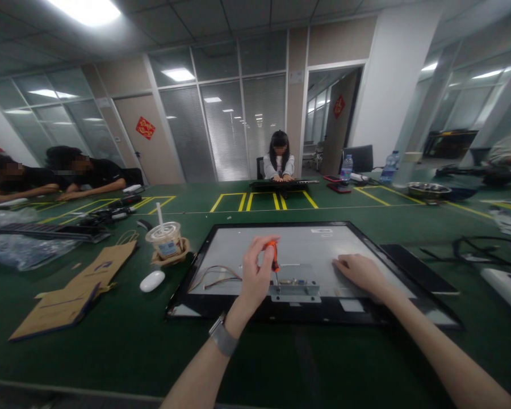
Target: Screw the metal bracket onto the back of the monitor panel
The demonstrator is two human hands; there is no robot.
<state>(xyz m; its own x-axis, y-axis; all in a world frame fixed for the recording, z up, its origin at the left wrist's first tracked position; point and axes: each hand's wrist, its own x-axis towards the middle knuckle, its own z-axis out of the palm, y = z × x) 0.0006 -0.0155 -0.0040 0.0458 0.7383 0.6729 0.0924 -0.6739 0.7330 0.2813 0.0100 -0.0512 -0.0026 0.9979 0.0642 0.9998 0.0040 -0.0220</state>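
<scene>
My left hand grips an orange-and-black screwdriver, held upright with its shaft pointing down. The tip meets a metal bracket with connectors, though the exact contact point is too small to make out. That bracket lies near the close edge of a large, flat display panel with a grey back and black frame. On the right half of the panel rests my right hand, fingers loosely bent and apart, nothing visible in them. Thin cables lie on the panel left of my left wrist.
Left of the panel are an iced drink cup in a cardboard holder, a white mouse and a flattened paper bag. A dark flat slab and black cables lie right. A person sits opposite; others sit left.
</scene>
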